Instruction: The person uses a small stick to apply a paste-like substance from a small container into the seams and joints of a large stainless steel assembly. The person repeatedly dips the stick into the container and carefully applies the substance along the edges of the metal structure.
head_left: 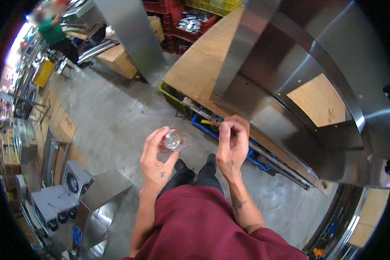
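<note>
My left hand is wrapped round a small round clear container with a shiny top and a bit of red on its side. What is inside the container is too small to make out. To the right, my right hand is closed in a pinch, thumb against forefinger. A thin yellow-orange strip sticks out leftward from its fingertips and seems to be held by them. The two hands are apart, held above the floor at the table's edge.
On the wooden table at right stands a large stainless steel panelled piece with a square opening. Under it are a blue crate, a green bin and metal bars. Grey fan units sit at left. A person in green stands far left.
</note>
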Demonstrator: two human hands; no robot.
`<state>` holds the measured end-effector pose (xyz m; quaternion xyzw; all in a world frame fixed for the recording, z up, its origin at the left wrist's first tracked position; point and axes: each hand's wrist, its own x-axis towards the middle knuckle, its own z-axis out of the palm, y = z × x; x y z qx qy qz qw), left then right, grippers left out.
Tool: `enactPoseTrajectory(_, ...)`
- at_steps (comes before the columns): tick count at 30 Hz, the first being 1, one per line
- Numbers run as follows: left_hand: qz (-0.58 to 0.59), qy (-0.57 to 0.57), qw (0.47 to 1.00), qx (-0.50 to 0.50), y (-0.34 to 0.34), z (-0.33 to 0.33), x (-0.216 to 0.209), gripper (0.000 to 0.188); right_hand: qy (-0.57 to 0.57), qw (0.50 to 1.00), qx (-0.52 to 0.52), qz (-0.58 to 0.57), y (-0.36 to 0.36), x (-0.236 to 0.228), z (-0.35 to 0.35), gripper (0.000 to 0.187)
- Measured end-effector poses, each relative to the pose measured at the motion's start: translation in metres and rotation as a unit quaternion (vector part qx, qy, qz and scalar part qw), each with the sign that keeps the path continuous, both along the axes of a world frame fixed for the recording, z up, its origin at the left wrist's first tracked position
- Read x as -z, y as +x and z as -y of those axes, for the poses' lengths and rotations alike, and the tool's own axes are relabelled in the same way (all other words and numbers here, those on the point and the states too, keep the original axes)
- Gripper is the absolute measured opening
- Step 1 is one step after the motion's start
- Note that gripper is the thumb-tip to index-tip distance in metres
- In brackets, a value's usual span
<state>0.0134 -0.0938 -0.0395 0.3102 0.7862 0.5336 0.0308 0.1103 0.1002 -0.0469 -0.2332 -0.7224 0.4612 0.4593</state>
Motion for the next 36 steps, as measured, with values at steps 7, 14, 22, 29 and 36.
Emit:
enactPoseTrajectory(7,0.087,-0.002,0.996,-0.001,0.002,0.009,0.01,0.073,-0.097,0.975,0.191,0.053,-0.033,0.18,-0.126,0.023)
enactPoseTrajectory(14,0.131,-0.041,0.99,-0.034,0.005,0.016,0.008,0.07,0.025,0.966,0.216,0.141,-0.059,0.236,-0.16,0.019)
enactPoseTrajectory(22,0.135,-0.043,0.99,-0.027,0.004,0.014,0.004,0.07,0.034,0.966,0.211,0.145,-0.067,0.258,-0.16,0.017)
enactPoseTrajectory(29,0.134,-0.039,0.99,-0.027,0.005,0.014,0.005,0.071,0.039,0.965,0.205,0.159,-0.069,0.258,-0.162,0.015)
enactPoseTrajectory(36,0.137,-0.039,0.989,-0.025,0.004,0.014,0.004,0.071,0.04,0.968,0.201,0.146,-0.073,0.258,-0.16,0.018)
